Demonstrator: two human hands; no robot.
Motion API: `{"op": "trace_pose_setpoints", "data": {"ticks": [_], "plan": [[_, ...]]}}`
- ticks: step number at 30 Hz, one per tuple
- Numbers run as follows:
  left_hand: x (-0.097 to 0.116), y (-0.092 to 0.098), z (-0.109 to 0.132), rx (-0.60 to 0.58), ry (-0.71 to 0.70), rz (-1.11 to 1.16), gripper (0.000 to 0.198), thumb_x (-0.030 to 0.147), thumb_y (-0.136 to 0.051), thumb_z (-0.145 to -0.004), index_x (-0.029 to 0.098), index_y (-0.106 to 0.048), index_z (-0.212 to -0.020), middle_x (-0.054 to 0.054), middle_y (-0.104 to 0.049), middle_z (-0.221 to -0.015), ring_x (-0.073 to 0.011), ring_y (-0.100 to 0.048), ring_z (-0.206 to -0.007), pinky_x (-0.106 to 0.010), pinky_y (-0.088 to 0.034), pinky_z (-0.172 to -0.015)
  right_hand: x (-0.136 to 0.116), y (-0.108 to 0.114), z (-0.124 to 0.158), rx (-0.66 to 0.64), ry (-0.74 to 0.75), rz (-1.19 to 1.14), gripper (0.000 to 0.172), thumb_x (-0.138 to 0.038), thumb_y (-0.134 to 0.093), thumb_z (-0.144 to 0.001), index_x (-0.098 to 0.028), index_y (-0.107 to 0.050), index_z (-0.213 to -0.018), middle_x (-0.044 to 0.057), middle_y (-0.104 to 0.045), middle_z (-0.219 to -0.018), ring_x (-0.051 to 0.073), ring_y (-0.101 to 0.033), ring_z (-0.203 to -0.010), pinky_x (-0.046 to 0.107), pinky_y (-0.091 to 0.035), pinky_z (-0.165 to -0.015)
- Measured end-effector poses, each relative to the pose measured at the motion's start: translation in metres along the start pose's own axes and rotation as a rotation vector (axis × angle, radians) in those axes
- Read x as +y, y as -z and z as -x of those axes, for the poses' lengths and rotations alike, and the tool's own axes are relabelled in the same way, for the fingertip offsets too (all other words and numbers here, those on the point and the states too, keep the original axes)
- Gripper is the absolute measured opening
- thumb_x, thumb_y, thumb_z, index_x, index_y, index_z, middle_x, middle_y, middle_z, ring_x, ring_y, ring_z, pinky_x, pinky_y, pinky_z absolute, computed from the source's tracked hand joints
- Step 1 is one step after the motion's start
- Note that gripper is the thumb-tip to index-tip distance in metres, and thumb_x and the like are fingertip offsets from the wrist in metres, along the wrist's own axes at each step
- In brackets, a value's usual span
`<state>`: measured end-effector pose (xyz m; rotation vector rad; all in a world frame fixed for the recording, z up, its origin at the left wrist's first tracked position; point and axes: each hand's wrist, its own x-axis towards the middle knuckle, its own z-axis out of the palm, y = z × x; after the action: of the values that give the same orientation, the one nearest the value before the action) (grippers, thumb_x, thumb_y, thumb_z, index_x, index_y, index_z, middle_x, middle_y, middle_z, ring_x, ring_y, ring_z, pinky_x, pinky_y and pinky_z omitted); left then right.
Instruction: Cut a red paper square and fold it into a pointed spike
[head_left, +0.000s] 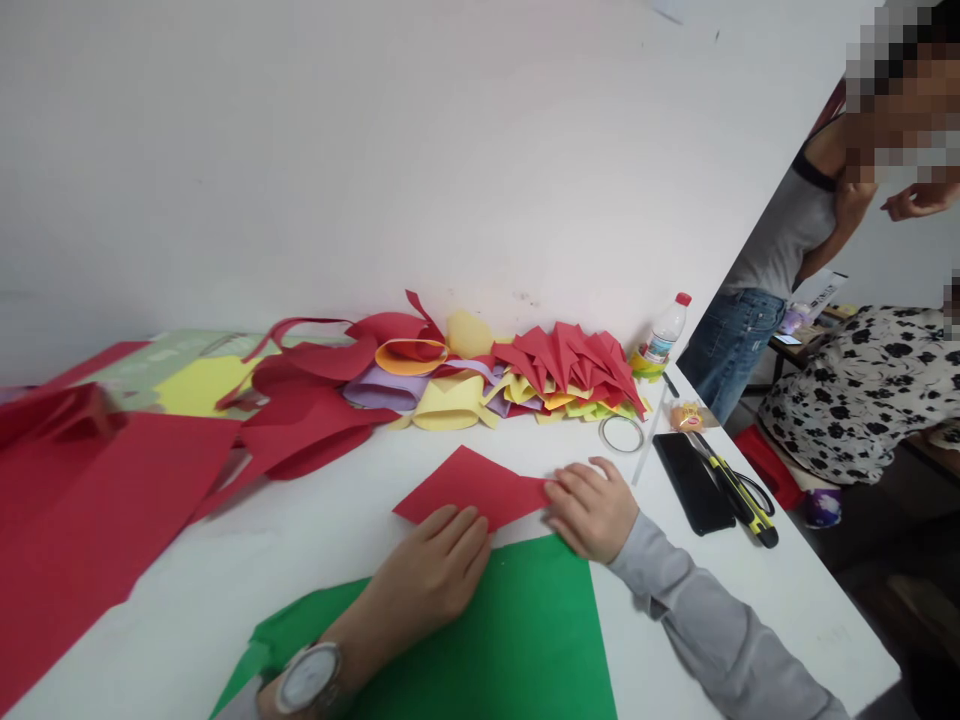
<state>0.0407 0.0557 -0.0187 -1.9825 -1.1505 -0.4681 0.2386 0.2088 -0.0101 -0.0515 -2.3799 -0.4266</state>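
Note:
A folded red paper (469,480), shaped like a kite with a narrow right end, lies on the white table. Bent fingers of my left hand (442,560) press on its lower edge; the thumb is hidden. At the narrow right tip, my right hand (592,510) pinches the paper between thumb and fingers. Under my left forearm and the paper's lower side lies a large green paper sheet (517,630). A watch (309,678) is on my left wrist.
Large red sheets (112,510) cover the table's left. Along the wall lie curled coloured papers (450,400) and folded red pieces (570,360). A tape roll (621,434), bottle (664,335), phone (694,485) and yellow-black cutter (739,495) are at right. A person (780,220) stands beyond the table.

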Motion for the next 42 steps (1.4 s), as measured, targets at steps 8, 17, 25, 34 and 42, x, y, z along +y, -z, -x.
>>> {"op": "trace_pose_setpoints", "data": {"ticks": [8,17,25,34,42], "plan": [[0.023,-0.002,0.0,-0.075,0.034,0.109,0.033,0.001,-0.037,-0.086,0.01,-0.067,-0.098,-0.014,-0.07,-0.104,-0.0233,-0.063,-0.089,-0.038,-0.05,-0.081,-0.035,-0.011,-0.014,0.05,0.228,-0.056,0.024,-0.009,-0.048,-0.094,-0.011,-0.066,-0.079,0.006,-0.067,-0.074,0.016,-0.057,-0.069,0.032,-0.041,-0.064],[0.003,-0.003,-0.001,-0.06,0.023,0.117,0.026,0.005,-0.042,-0.091,0.014,-0.063,-0.081,-0.009,-0.067,-0.082,-0.0207,-0.059,-0.073,-0.036,-0.046,-0.068,-0.014,-0.013,-0.001,0.101,0.135,0.036,0.031,-0.017,-0.054,-0.095,-0.017,-0.055,-0.064,-0.001,-0.051,-0.055,0.014,-0.042,-0.055,0.032,-0.024,-0.055],[-0.016,0.003,0.002,-0.1,0.048,0.081,0.023,0.005,-0.043,-0.092,0.016,-0.061,-0.084,-0.006,-0.061,-0.077,-0.0194,-0.054,-0.068,-0.034,-0.039,-0.064,0.005,-0.006,0.008,0.096,0.018,0.051,0.037,-0.021,-0.051,-0.099,-0.018,-0.053,-0.062,0.0,-0.05,-0.056,0.015,-0.043,-0.059,0.03,-0.026,-0.055],[-0.02,0.009,-0.001,-0.121,0.024,0.029,0.025,0.007,-0.042,-0.094,0.018,-0.056,-0.076,-0.001,-0.053,-0.067,-0.017,-0.046,-0.058,-0.034,-0.032,-0.057,0.008,-0.014,0.018,0.245,-0.169,0.05,0.05,-0.039,-0.058,-0.094,-0.02,-0.042,-0.051,-0.004,-0.038,-0.047,0.013,-0.032,-0.05,0.03,-0.024,-0.053],[-0.02,0.008,-0.002,-0.117,-0.01,0.008,0.029,0.002,-0.041,-0.091,0.018,-0.057,-0.072,-0.001,-0.052,-0.064,-0.0177,-0.045,-0.056,-0.035,-0.032,-0.058,0.012,-0.008,0.013,0.234,-0.094,0.07,0.051,-0.04,-0.058,-0.094,-0.02,-0.042,-0.05,-0.004,-0.04,-0.046,0.012,-0.034,-0.049,0.029,-0.025,-0.053]]}}
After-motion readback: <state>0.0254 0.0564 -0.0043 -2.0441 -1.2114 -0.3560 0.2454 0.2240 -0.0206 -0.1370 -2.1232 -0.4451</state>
